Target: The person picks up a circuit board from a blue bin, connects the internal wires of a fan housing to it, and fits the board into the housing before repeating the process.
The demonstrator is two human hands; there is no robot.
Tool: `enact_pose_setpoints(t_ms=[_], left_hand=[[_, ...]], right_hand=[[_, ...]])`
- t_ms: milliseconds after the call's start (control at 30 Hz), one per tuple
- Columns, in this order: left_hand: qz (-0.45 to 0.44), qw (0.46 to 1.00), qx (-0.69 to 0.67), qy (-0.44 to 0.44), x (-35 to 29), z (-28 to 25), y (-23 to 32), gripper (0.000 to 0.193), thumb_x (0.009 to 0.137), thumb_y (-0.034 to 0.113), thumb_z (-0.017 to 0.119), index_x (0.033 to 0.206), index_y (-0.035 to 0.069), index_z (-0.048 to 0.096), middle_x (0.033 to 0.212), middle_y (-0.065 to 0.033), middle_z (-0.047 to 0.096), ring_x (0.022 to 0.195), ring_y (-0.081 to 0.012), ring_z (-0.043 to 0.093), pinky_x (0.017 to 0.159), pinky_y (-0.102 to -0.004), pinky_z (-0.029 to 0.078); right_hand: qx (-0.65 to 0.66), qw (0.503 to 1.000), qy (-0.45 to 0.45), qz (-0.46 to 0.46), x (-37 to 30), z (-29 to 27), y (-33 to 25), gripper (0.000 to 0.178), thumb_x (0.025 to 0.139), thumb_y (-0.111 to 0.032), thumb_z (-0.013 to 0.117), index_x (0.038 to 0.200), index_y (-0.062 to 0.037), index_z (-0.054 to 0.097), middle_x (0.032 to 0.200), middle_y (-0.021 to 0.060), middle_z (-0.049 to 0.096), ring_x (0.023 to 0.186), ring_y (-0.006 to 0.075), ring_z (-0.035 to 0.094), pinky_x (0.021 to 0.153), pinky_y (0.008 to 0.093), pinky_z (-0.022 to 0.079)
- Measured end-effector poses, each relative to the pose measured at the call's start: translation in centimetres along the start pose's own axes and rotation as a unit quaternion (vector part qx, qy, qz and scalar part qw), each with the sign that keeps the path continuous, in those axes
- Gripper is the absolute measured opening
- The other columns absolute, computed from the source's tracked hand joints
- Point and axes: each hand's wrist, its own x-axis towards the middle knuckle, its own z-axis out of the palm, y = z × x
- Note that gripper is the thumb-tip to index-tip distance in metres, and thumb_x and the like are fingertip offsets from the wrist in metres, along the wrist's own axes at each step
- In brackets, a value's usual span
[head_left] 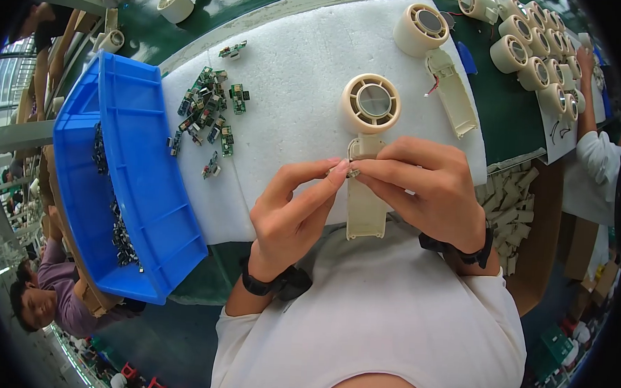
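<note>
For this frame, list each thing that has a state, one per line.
left hand: pinching a small part at the fingertips
right hand: pinching the same small part
handheld fan shell: lying flat, handle open, under the hands
second fan shell: lying flat, handle open, wires showing
circuit boards: loose pile on the white pad
blue bin: open, small parts inside

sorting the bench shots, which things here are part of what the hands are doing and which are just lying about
In hand:
left hand
right hand
small part pinched between both
cream fan housing beneath

Lying about:
loose circuit boards
blue bin
second fan housing
row of fan heads
</note>
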Motion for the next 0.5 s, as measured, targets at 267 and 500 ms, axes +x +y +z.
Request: enact_pose_setpoints(t_ms=[267,500], left_hand=[[0.039,0.997,0.06,0.012,-0.5,0.3,0.3,0.042,0.077,-0.017,0.074,0.115,0.001,0.076,0.109,-0.0144,0.07,0.092,-0.0257,0.074,0.076,-0.0319,0.062],[0.087,0.983,0.157,0.031,-0.6,0.5,0.6,0.041,0.075,-0.017,0.074,0.114,-0.006,0.074,0.109,-0.0181,0.067,0.091,-0.0296,0.073,0.075,-0.034,0.062]], right_hand=[[-0.014,0.999,-0.022,-0.041,0.3,-0.2,0.6,0.019,0.077,-0.002,0.083,0.095,-0.007,0.079,0.073,0.0025,0.062,0.057,0.015,0.06,0.05,0.0281,0.046],[0.085,0.991,0.075,0.078,-0.6,2.8,-0.5,0.019,0.077,0.002,0.081,0.094,-0.0059,0.079,0.072,0.0,0.061,0.049,0.005,0.053,0.043,0.0224,0.039]])
